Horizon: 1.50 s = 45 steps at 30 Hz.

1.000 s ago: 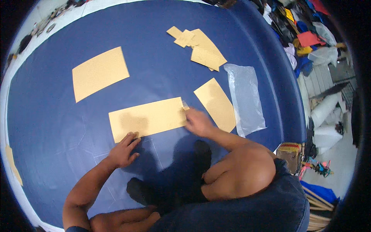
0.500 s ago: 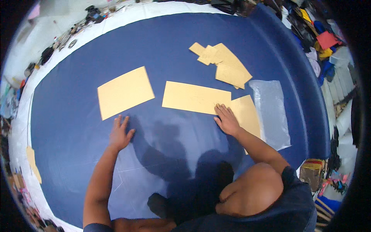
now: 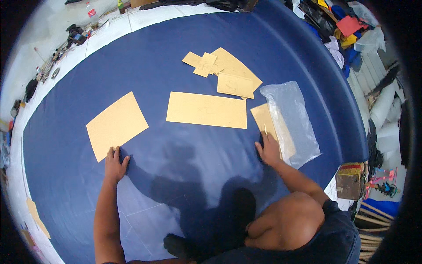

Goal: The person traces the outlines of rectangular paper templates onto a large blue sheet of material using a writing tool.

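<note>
With fingers stretched out, my left hand [image 3: 115,166] touches the near edge of a tan card piece [image 3: 118,126] on the left. My right hand [image 3: 269,148] rests on another tan piece [image 3: 262,115], a thin pale pen-like stick [image 3: 265,130] between its fingers. That piece lies partly beneath a clear plastic sheet [image 3: 295,119], which shows its tan colour through. Between my hands and slightly farther off, a long rectangular tan piece [image 3: 206,110] lies flat. All of them are on a dark blue sheet of material [image 3: 198,149].
Beyond the long piece lies a cluster of overlapping tan pieces [image 3: 235,83]. The blue material is rolled up [image 3: 316,70] along the right. Another tan piece [image 3: 38,218] lies at the far left edge. Tools and a bottle [image 3: 91,13] are at the back left, a box [image 3: 350,181] at the right.
The view has shifted. My left hand has reached the left piece. My right hand has left the long piece; the right-hand piece now sits apart from it and partly under the plastic.
</note>
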### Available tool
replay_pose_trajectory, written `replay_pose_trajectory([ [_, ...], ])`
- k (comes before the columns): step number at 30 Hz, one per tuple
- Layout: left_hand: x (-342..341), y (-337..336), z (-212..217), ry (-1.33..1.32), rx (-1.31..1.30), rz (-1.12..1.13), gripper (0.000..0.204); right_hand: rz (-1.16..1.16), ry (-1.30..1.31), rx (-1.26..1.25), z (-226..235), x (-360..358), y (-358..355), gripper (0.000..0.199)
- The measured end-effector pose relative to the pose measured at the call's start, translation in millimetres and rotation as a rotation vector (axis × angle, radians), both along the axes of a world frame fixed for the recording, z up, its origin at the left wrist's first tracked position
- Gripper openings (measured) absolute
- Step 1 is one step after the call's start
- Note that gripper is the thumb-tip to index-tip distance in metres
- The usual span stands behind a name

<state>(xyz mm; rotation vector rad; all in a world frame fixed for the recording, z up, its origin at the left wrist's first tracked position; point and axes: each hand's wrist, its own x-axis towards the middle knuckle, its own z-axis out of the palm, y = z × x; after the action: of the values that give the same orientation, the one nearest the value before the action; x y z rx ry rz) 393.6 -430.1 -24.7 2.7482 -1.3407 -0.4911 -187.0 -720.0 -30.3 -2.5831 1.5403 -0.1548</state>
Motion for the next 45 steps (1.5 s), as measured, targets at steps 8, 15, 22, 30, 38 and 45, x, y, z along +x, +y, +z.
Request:
replay_pose_trajectory([
  [8, -18.7, 52.5, 6.4, 0.042, -0.074, -0.023, 0.067, -0.083, -0.079, -0.07, -11.3, 20.0, -72.0, 0.061],
  [15, -47.3, 47.5, 17.7, -0.003, 0.015, -0.132, 0.063, -0.131, 0.238, 0.182, -21.2, -31.5, -120.7, 0.058],
  [22, -29.1, 60.7, 14.9, -0.197, 0.117, -0.308, 0.083, -0.122, 0.253, 0.096, -32.2, -34.2, -111.5, 0.031],
  [30, -23.6, 52.0, 10.3, -0.128, 0.324, -0.282, 0.095, -0.093, 0.225, 0.155, -16.1, -35.4, -86.5, 0.043],
  [38, -21.4, 54.3, 2.5, -0.255, 0.286, -0.415, 0.083, -0.146, 0.338, 0.215, 17.2, -40.9, -96.6, 0.045],
  [45, -14.0, 63.6, 12.2, -0.302, 0.134, -0.417, 0.055, -0.181, 0.234, 0.132, 7.4, -48.8, -86.3, 0.053],
])
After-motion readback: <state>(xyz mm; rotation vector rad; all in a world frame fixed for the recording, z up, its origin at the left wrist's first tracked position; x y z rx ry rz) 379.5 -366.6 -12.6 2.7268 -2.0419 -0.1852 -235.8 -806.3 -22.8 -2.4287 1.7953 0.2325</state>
